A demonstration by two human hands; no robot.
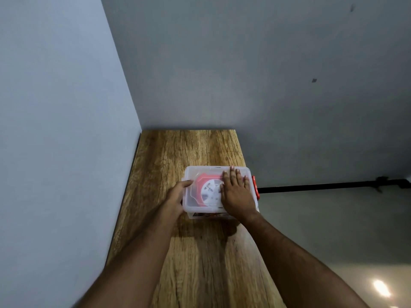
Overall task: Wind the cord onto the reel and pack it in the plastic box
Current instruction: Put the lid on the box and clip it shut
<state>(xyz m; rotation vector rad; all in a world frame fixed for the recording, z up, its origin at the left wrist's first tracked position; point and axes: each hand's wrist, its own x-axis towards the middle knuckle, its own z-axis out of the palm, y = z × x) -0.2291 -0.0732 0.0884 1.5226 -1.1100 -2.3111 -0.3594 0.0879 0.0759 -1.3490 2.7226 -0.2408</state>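
A translucent plastic box (195,174) with its lid on stands on the wooden table (189,252), close to the right edge. Through the lid shows the red and white cord reel (208,191), lying flat inside. A red latch (255,187) sits on the box's right end. My right hand (236,192) lies flat on the right half of the lid with straight fingers. My left hand (176,197) is against the box's left end, thumb on the lid's edge; the fingers beyond it are hidden. The cord itself cannot be made out.
The table stands in a corner, with a grey wall at the left (66,130) and one behind. To the right of the table the floor drops away, and a black bar (322,187) runs along it.
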